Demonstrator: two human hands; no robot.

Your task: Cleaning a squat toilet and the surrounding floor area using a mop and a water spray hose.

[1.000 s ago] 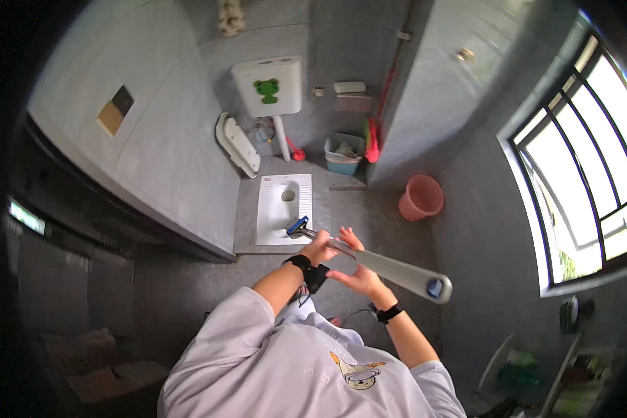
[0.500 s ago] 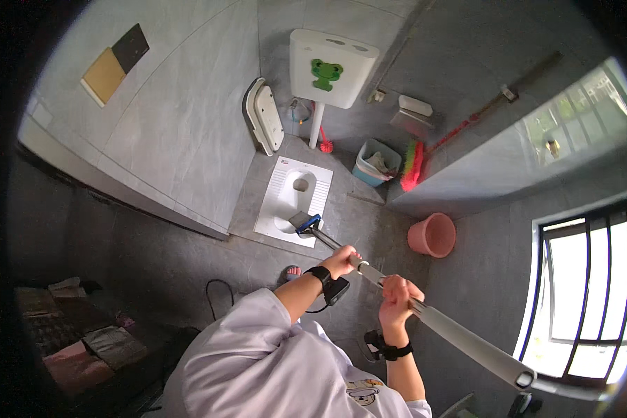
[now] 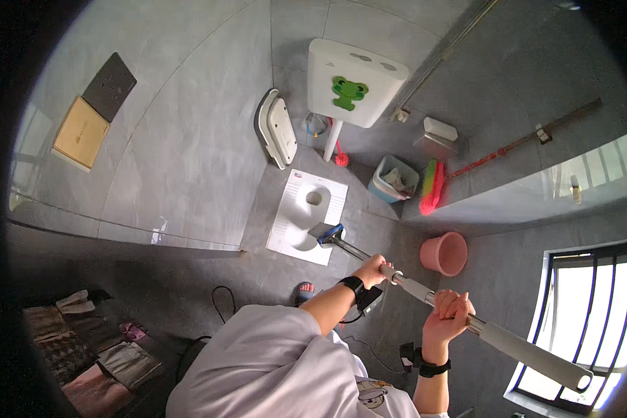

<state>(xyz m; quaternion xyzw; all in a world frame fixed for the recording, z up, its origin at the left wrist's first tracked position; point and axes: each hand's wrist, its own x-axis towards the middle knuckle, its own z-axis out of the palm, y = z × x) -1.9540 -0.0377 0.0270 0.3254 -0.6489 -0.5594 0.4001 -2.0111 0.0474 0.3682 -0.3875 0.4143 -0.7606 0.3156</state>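
Note:
Both hands grip a long-handled cleaning tool with a jointed metal and grey pole (image 3: 414,287). My left hand (image 3: 371,269) closes round the thinner metal shaft, lower on the pole. Farther up, my right hand (image 3: 451,311) wraps it just below the thick grey grip (image 3: 533,355), which points toward the window. The tool's small blue-and-grey head (image 3: 330,235) is over the near right part of a white squat toilet (image 3: 285,226); whether it touches the surface I cannot tell. Black bands circle both wrists.
A pink bucket (image 3: 444,253) stands to the right, with a blue-grey bin (image 3: 393,178) and red-green broom (image 3: 432,187) behind it. A white cistern (image 3: 357,82) hangs above the toilet. Cloths (image 3: 94,352) lie at left. A barred window (image 3: 585,320) is at right.
The whole view has shifted, so the room's things sit farther right. Both hands keep their hold on the pole; its head stays by the toilet's near right part.

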